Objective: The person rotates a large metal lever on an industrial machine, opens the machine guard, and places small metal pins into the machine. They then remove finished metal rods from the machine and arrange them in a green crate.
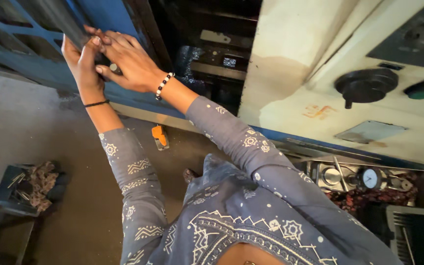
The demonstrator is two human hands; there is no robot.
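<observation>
Both my hands reach up to the upper left, onto the blue metal machine door (99, 19). My left hand (78, 61) wraps its fingers around the door's dark handle (65, 22). My right hand (126, 61) lies over the same spot with its fingers pressed on a small metal knob (114, 67) beside the left hand. A black band is on my left wrist and a black-and-white bead bracelet on my right. Grey patterned sleeves cover both arms.
A cream control panel (320, 88) with a black rotary knob (365, 86) and a green button (423, 91) stands at right. Below it a tray holds a dial gauge (370, 178) and metal parts. An orange tool (159, 136) lies on the floor; a dark box (18, 189) sits at left.
</observation>
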